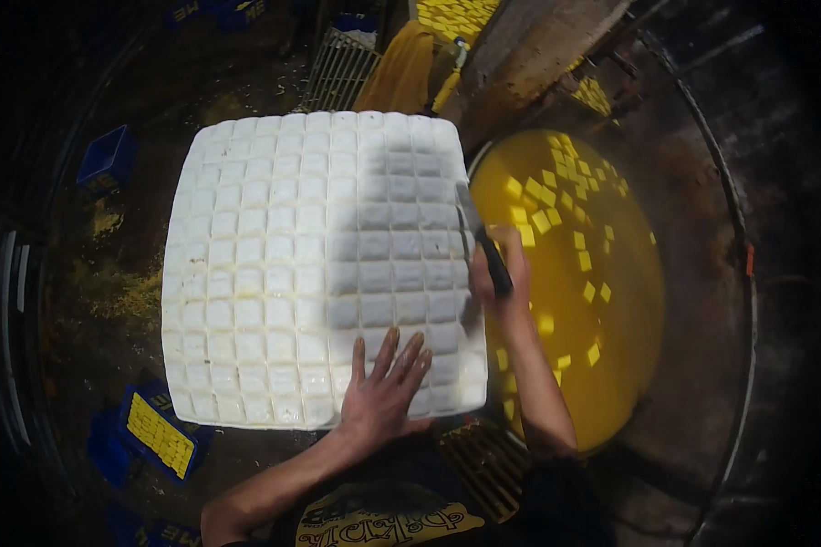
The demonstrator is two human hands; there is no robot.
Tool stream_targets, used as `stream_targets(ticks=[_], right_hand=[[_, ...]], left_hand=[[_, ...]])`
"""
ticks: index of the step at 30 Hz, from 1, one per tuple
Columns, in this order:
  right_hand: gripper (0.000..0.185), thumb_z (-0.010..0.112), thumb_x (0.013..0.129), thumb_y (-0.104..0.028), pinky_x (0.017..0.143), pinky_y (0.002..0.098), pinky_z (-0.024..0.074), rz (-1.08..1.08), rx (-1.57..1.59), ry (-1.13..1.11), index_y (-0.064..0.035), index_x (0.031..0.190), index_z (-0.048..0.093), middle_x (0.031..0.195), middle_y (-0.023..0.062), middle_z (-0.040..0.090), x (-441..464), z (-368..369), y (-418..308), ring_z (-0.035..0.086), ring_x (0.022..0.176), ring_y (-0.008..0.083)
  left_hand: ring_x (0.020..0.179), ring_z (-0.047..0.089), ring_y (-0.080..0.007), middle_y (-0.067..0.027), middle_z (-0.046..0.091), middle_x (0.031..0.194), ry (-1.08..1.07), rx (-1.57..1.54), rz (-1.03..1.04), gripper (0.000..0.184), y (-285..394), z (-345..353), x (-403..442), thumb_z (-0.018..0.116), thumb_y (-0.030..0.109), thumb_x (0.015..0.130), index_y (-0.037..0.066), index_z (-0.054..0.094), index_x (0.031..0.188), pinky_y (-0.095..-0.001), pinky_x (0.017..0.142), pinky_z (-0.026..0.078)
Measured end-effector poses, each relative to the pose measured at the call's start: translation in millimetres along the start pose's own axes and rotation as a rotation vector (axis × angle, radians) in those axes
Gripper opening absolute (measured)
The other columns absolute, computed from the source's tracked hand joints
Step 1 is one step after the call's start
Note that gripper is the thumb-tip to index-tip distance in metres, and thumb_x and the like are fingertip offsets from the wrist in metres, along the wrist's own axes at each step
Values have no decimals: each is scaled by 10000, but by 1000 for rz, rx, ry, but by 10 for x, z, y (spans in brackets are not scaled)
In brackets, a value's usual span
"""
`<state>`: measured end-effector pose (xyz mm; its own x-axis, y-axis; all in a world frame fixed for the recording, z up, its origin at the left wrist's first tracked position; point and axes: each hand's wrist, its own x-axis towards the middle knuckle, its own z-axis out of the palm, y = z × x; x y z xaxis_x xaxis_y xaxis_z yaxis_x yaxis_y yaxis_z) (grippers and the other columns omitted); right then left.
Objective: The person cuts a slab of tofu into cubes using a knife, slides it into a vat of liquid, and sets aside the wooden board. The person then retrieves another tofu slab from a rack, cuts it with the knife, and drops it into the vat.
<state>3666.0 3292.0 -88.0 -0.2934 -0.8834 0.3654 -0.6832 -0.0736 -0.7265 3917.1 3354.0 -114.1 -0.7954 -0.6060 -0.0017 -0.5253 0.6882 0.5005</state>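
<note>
A large white slab of tofu (274, 264), marked all over in a raised grid of squares, lies in front of me. My left hand (383, 387) rests flat on its near edge, right of the middle, with the fingers spread. At the slab's right edge my right hand (509, 273) is closed around the black handle of a knife (494, 264). The blade points away from me along that edge, and part of it is hard to make out. A shadow covers the slab's right side.
Right of the slab stands a round vat of yellow liquid (611, 365) with many yellow tofu squares (543, 194) in it. On the floor at left are a blue crate (107, 155) and a crate of yellow pieces (160, 433). An orange-brown cloth (397, 73) hangs at the back.
</note>
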Motion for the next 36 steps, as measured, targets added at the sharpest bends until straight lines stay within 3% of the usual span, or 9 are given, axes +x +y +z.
stream_targets(ticks=[5,13,15,17,19,27,29,31,36], right_hand=[[200,586,805,-80,738,458,468,-378,-59,108,3,978,530,886,202,535,1427,737,445,543,834,403],[161,577,813,-90,734,483,464,-176,-79,12,-1,918,492,881,219,517,913,703,508,534,827,420],[175,574,811,-57,744,501,460,-689,-449,-70,3,954,492,890,221,505,338,393,342,525,826,427],[251,587,794,-32,778,517,461,-108,17,-51,18,1025,503,952,239,516,-410,222,32,530,862,442],[347,615,783,-37,828,520,464,-268,-56,6,39,1106,511,1018,250,537,-1139,42,25,543,923,460],[320,617,786,-8,944,436,480,-168,-121,-42,36,1087,516,1066,231,590,-3623,-669,-767,615,985,363],[311,666,730,21,1036,585,409,239,35,-66,30,1005,520,1059,216,612,-4004,-628,-928,595,1016,422],[298,664,751,5,964,485,476,144,16,-27,9,1013,522,1059,200,618,-4119,-476,-1092,622,960,367],[283,622,867,-73,664,300,492,409,176,-147,-4,1128,537,789,74,601,-4083,217,-1471,591,714,145]], left_hand=[[1451,253,-344,-68,348,1545,13,-51,-40,965,15,-41,65,748,640,641,149,471,1424,-691,1128,129],[1444,269,-362,-79,361,1538,-34,-74,-51,957,27,-55,62,762,622,639,126,488,1411,-686,1132,123],[1451,252,-375,-100,351,1546,44,-96,-32,986,22,-13,23,766,607,639,95,464,1425,-683,1135,113],[1455,243,-383,-117,344,1550,65,-68,-10,1003,47,0,6,760,610,642,80,446,1433,-675,1138,109],[1461,227,-383,-116,334,1557,100,26,-14,1018,69,35,-32,752,629,640,85,435,1440,-667,1141,111],[1479,162,-387,-152,300,1566,261,112,-27,1096,160,328,-128,764,658,602,49,416,1444,-650,1159,77],[1479,156,-399,-185,283,1567,304,101,-26,1148,273,441,-97,762,683,578,18,404,1444,-676,1146,55],[1476,152,-413,-198,270,1570,388,110,-68,1155,333,544,-63,757,692,573,7,415,1438,-708,1125,38],[1479,152,-415,-221,238,1581,612,-126,98,1109,279,513,-398,709,714,612,23,439,1436,-689,1130,32]])
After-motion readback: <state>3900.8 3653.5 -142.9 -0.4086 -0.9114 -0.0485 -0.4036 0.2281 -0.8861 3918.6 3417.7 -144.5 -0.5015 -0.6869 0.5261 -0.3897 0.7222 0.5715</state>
